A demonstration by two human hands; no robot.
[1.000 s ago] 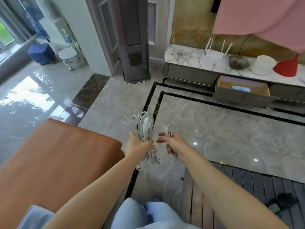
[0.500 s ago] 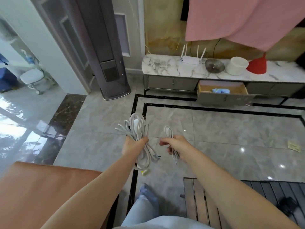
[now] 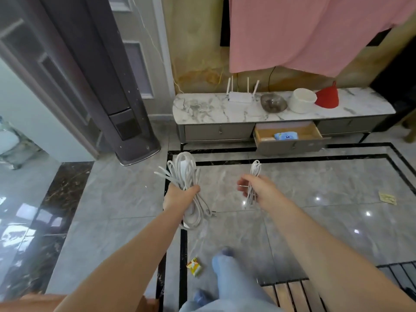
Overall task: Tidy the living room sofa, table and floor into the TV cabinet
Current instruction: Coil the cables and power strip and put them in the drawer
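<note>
My left hand (image 3: pixel 177 197) grips a thick coiled bundle of white power cable (image 3: pixel 185 174) with a white strip inside it; loops hang below my fist. My right hand (image 3: pixel 256 190) holds a small coil of thin white cable (image 3: pixel 255 170). Both are held out over the grey tiled floor. Ahead stands the marble-topped TV cabinet (image 3: pixel 202 109). Its middle drawer (image 3: pixel 290 145) is pulled open, with a blue packet (image 3: pixel 286 136) inside.
On the cabinet top sit a white router (image 3: pixel 239 97), a glass bowl (image 3: pixel 273 103), a white tub (image 3: pixel 301 100) and a red cone (image 3: pixel 327 97). A tall dark air conditioner (image 3: pixel 126 122) stands left. Wrappers (image 3: pixel 194 266) (image 3: pixel 387 197) lie on the floor. A slatted table (image 3: pixel 292 293) is bottom right.
I have walked toward the TV cabinet, which is now closer and more centred. The brown sofa has slid out of view. My hands have moved apart, each still holding its cable.
</note>
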